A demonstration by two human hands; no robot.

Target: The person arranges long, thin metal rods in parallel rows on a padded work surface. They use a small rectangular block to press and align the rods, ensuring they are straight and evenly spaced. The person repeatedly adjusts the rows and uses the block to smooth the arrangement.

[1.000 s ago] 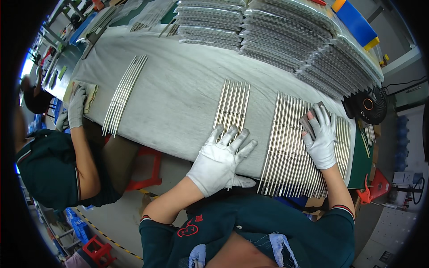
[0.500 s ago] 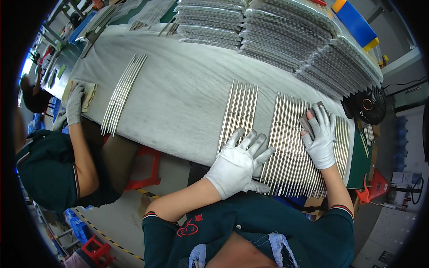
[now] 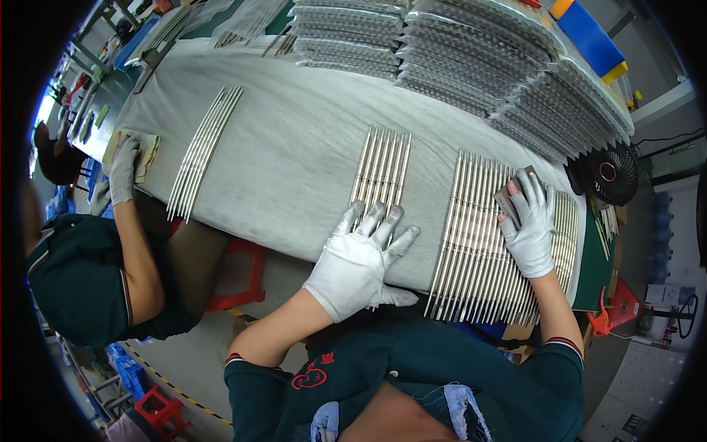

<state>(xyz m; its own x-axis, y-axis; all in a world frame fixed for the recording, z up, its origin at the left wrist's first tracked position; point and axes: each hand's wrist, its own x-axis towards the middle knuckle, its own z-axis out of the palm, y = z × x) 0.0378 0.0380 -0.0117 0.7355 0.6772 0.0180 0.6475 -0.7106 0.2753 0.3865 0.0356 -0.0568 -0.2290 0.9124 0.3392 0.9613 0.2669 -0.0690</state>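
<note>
My left hand (image 3: 359, 259), in a white glove, lies spread over the near part of a small row of shiny metal rods (image 3: 382, 158), its fingers stretched out flat. To the right, a wide row of similar rods (image 3: 471, 236) lies side by side across the table's near edge. Over this row my right hand (image 3: 530, 234), gloved with thumb and a fingertip bare, holds a flat grey block (image 3: 505, 204) against the rods. The block's far side is hidden under the fingers.
Tall stacks of plastic-wrapped rods (image 3: 471, 66) stand at the back, near a black fan (image 3: 605, 175). Another small bundle of rods (image 3: 205, 155) lies left on the cloth-covered table (image 3: 294, 147). A co-worker's gloved hand (image 3: 124, 171) rests on a cloth at far left.
My left hand has moved left, and the small row of rods under it has shifted left, widening the gap to the wide row. My right hand has hardly moved.
</note>
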